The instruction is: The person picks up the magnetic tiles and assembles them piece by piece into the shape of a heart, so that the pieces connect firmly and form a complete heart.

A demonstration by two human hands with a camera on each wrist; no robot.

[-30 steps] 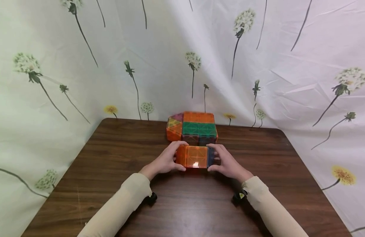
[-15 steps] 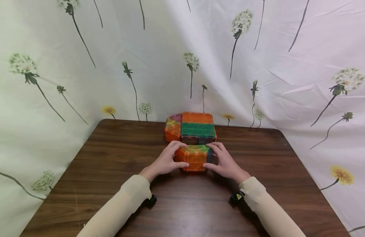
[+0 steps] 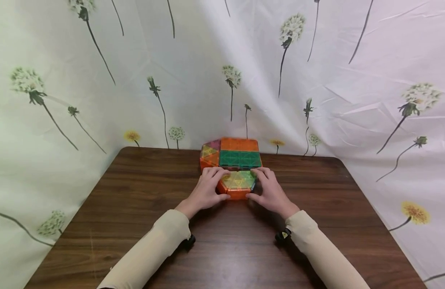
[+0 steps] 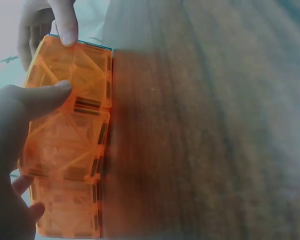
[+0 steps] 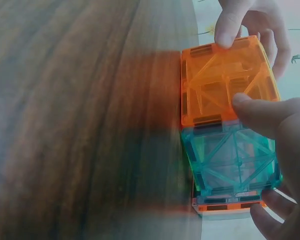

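Between my two hands is a small multi-sided box of translucent magnetic tiles (image 3: 238,181), its yellow and green triangle tiles facing up and its sides orange and teal. My left hand (image 3: 205,188) grips its left side, thumb on the orange front and fingers round the back. From the right my right hand (image 3: 274,190) grips it likewise. In the left wrist view, orange square tiles (image 4: 60,145) stand right against the tabletop. A teal tile (image 5: 235,160) shows beside the orange front in the right wrist view. Behind stands a larger magnetic-tile block (image 3: 240,159), orange, green, yellow and purple.
The dark wooden table (image 3: 229,249) runs back to a white curtain (image 3: 193,80) printed with dandelions. The larger block sits near the table's back edge, just beyond the small box. Black wrist cameras are strapped under both sleeves.
Both hands have tilted the small box, turning its orange face from upward to frontward and bringing the yellow and green top into view. It has also shifted a little toward the larger block.
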